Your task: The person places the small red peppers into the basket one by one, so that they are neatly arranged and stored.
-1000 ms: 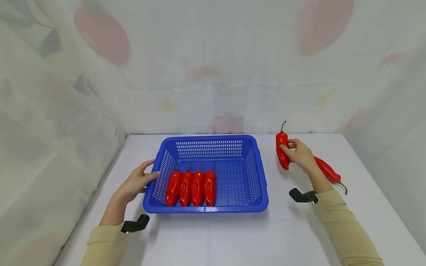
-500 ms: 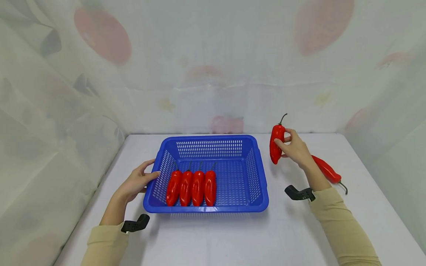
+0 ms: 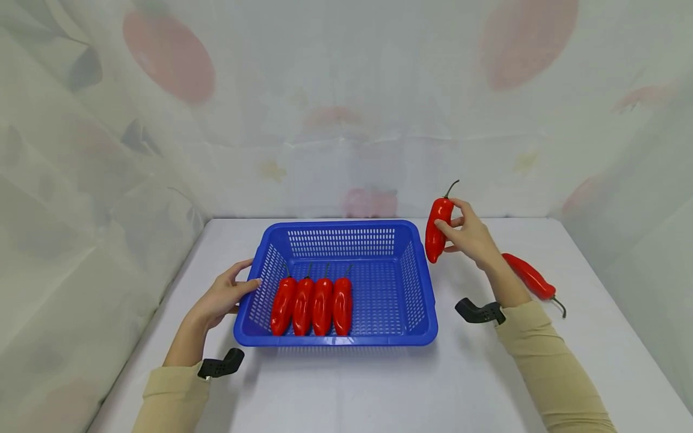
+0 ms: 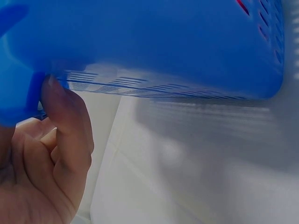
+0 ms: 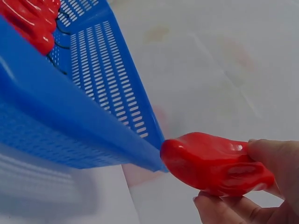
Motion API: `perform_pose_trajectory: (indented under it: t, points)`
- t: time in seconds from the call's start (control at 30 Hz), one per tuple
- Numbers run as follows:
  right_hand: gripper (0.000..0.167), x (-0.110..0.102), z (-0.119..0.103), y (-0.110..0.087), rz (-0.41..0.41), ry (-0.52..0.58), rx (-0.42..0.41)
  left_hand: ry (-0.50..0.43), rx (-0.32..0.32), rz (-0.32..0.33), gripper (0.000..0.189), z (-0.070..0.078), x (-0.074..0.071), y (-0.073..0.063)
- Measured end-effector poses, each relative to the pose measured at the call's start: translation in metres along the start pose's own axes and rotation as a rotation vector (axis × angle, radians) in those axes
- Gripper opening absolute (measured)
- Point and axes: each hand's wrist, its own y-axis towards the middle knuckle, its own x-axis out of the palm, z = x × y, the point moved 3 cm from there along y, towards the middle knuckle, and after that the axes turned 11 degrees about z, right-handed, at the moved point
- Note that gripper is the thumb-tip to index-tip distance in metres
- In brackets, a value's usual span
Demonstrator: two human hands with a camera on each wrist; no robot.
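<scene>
Printed sheeting [image 3: 341,162] backs a white table [image 3: 346,391]; left hand [image 3: 223,293] grips a basket [image 3: 335,341] at nine o'clock, right hand [image 3: 471,236] a chili [image 3: 435,236] near its two-o'clock corner.

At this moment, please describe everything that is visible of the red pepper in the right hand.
The red pepper is plump and glossy, with a shallow dent in its smooth skin and a thin, dark, curved stem. It looks like plastic, though I cannot be sure. The right hand holds it between thumb and fingers, stem up, slightly tilted. It appears to be above the table, close to the right side of the blue basket.
</scene>
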Motion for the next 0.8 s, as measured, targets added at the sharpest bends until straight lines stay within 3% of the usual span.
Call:
perform_pose_trajectory:
  t: [0.27, 0.8]
  points:
    - [0.073, 0.012, -0.013, 0.0, -0.067, 0.06, 0.017, 0.012, -0.001, 0.004, 0.071, 0.001, 0.0, 0.0]
    - [0.067, 0.042, -0.031, -0.006, -0.174, 0.077, 0.0, 0.02, -0.01, 0.013, 0.07, 0.003, 0.0, -0.002]
